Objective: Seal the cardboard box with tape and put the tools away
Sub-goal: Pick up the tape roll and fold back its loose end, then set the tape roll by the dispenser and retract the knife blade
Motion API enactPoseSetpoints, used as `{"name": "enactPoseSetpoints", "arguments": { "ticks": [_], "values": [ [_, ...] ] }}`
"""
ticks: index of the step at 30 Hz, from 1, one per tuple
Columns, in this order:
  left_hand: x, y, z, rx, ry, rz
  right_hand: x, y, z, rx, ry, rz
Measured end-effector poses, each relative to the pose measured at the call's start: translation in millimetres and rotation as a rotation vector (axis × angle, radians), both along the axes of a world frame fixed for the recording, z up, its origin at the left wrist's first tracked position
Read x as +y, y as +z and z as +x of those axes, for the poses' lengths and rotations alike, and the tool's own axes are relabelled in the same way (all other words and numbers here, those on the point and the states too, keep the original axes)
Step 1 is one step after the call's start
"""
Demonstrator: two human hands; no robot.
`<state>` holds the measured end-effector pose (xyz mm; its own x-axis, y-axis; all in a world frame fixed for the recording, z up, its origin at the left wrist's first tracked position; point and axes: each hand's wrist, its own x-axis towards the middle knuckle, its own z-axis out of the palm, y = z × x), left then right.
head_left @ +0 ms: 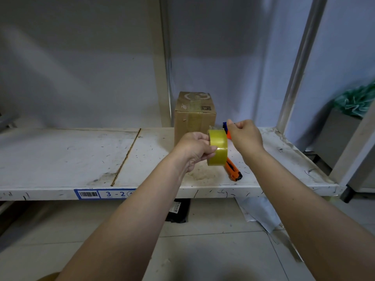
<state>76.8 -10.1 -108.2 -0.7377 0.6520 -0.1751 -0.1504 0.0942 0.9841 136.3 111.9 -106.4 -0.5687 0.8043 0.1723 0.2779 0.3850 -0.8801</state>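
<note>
A small cardboard box (194,114) stands upright at the back of a white shelf (71,159), with clear tape running over its top and down its front. My left hand (194,149) grips a yellowish roll of clear tape (218,148) just in front of the box. My right hand (243,134) is to the right of the roll, fingers pinched on the tape's loose end, which is hard to see. An orange utility knife (233,169) lies on the shelf under the roll, partly hidden. A small blue object (224,125) shows behind my right fingers.
The shelf's front edge carries a blue label (105,194) marked 3-2. A shelf post (162,61) rises left of the box. A black packet (178,210) and grey plastic (261,213) lie on the tiled floor below. Green bags (355,102) sit on a grey bin at right.
</note>
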Motion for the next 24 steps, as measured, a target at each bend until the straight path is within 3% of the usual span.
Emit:
{"name": "enactPoseSetpoints", "arguments": {
  "ticks": [5, 15, 20, 24],
  "values": [
    [10, -8, -4, 0.006, 0.008, 0.039, -11, 5, 4, -0.119, 0.140, -0.273],
    [78, -38, -9, -0.167, 0.109, 0.038, 40, -25, 6, -0.147, 0.119, -0.324],
    [136, -48, -14, -0.092, 0.021, -0.136, 96, -50, 5, -0.180, 0.030, -0.167],
    [182, -66, -37, 0.172, -0.045, -0.357, 147, -64, -4, -0.451, -0.148, 0.199]
  ]
}}
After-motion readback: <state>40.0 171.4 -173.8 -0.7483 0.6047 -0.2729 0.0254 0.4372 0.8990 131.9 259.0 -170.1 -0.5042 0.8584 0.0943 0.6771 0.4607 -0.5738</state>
